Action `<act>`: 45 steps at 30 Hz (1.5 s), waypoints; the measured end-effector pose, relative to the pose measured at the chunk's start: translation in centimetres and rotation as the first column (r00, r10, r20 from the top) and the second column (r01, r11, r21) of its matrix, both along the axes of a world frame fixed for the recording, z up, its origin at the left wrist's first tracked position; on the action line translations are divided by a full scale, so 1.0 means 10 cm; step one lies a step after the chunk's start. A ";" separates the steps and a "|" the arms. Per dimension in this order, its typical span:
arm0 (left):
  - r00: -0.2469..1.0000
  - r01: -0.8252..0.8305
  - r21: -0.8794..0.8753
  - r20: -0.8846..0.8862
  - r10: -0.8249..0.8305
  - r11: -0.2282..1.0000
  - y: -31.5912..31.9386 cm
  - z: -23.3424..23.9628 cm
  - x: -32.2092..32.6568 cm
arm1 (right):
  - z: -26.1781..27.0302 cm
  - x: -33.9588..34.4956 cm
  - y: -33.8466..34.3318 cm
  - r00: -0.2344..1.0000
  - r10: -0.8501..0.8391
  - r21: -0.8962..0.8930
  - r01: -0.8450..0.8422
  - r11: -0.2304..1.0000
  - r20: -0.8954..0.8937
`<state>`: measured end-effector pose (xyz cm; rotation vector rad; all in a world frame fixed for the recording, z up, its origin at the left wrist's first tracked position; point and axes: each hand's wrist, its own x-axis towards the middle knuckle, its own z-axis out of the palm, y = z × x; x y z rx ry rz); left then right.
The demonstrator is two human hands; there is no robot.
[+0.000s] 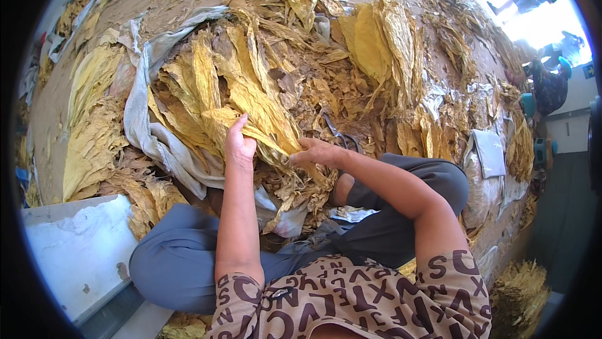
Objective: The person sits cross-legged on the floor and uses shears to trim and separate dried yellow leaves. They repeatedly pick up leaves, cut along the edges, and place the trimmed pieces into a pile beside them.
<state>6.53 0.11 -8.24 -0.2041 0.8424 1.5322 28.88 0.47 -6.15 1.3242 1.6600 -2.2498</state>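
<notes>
Between my two hands a yellow dried leaf [263,135], which looks like tobacco, is stretched over a heap of similar leaves. My left hand [241,141] holds its broad end, thumb up. At its narrow end, my right hand [316,152] pinches the leaf with fingers partly hidden. A pair of scissors [335,128] with dark handles lies on brown leaf scraps just beyond my right forearm. Around the heap's left side curls a greyish woven cloth [141,104]. A bundle of upright yellow leaves [376,43] stands beyond the heap, to the right.
More leaf piles [94,151] lie at left on the brown floor. A folded grey cloth [489,153] rests on a plastic-wrapped bundle at right. A white-topped surface [80,240] is at lower left. Several people are at upper right, one in dark patterned clothes [549,87].
</notes>
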 end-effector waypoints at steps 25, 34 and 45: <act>0.828 0.117 -0.054 -0.546 -0.127 0.992 0.00 -0.10 0.21 | 0.44 -0.08 0.21 0.994 -0.051 0.299 0.019 0.954 0.099; 0.856 0.240 0.123 -0.495 -0.150 0.963 0.08 0.15 0.53 | 0.50 0.16 0.57 0.958 0.048 0.292 -0.134 0.947 0.284; 0.648 0.086 -0.155 -0.742 -0.174 0.984 -0.02 -0.53 0.08 | 0.62 2.05 2.33 0.587 -0.794 0.722 0.478 0.499 0.160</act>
